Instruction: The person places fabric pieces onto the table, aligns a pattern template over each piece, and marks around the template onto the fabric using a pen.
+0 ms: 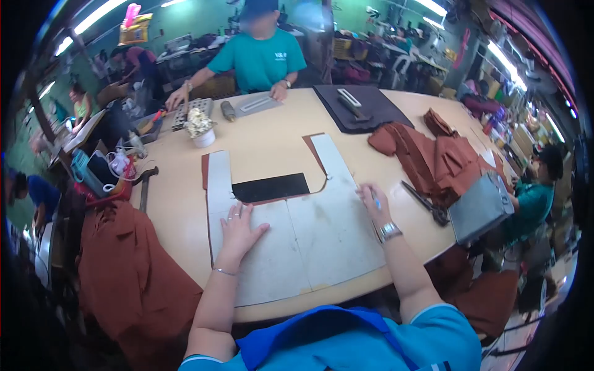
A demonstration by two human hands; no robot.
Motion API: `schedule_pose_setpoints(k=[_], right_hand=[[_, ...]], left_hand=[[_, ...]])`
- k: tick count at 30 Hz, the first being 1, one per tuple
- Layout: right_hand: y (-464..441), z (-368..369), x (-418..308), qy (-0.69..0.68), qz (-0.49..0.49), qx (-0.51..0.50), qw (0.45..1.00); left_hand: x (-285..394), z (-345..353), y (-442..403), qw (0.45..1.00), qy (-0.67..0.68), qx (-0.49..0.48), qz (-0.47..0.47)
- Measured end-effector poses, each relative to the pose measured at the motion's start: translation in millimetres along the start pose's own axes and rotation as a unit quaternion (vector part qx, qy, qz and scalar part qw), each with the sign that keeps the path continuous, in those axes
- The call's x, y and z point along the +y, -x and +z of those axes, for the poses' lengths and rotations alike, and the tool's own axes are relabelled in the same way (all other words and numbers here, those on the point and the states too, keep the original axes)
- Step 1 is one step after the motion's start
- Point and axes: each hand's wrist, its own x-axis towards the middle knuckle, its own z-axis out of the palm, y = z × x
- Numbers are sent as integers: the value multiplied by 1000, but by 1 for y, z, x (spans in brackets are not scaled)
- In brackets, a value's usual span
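Note:
A large pale grey pattern template [294, 247], U-shaped at its far side, lies flat on the table. Brown fabric [205, 176] shows from under its left edge and along the inner cutout. Pressed on the template's left half, my left hand [241, 230] has its fingers spread and holds nothing. At the template's right edge, my right hand [375, 203] is closed around a pen [378, 203], of which a blue part shows; its tip is hidden. A black rectangular piece [272, 184] lies inside the cutout.
Shears [426, 203] and crumpled brown fabric [445, 159] lie to the right, near a grey box [481, 207]. Black sheets [362, 117], a white pot [203, 138] and a hammer [147, 185] are farther off. A co-worker [260, 62] stands opposite. Brown fabric [127, 266] drapes over the left edge.

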Motion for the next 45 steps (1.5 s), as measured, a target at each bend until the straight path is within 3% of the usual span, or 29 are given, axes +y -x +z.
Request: schedule_pose_setpoints(k=[1,3,6,9,12,16,19,22,28,31,37,38,39,40,42,45], right_hand=[[19,-14,5,102,-23,-12,994],[59,-38,6,178,-7,-35,983],[90,-51,21,57,18,-63,996],[100,-52,16,104,0,-71,992],[88,-48,36,34,17,-48,998],[82,-52,-11,-52,112,-33,992],[74,-65,-18,-70,186,-69,978],[76,-62,-23,-102,199,-176,959],[93,-62,-46,56,-39,-95,993],[88,-92,-49,-18,-70,-48,996],[63,-164,-25,-143,-43,149,977],[61,-163,-24,31,-103,247,963],[59,-160,-22,203,-158,334,907],[57,-156,-20,366,-208,405,811],[55,-135,-15,286,-234,325,871],[59,-68,-20,211,-226,138,941]], left_hand=[[-2,-3,9,1000,20,-2,3],[-3,-10,39,998,53,-11,16],[13,-19,82,996,-66,14,-53],[4,-6,92,993,-58,39,-99],[-2,0,98,987,-58,51,-138],[7,-11,95,981,-59,32,-180],[6,-9,96,980,-59,36,-184],[7,-11,95,979,-66,27,-192],[-15,-9,92,979,28,53,-194],[-22,-9,93,980,38,68,-184],[-46,1,81,964,-109,146,-195],[-49,0,79,961,-120,151,-199],[-52,-1,76,968,-94,165,-165],[-56,0,75,973,-68,180,-131],[-56,-1,71,978,-12,185,-95],[-50,-9,61,971,107,182,-113]])
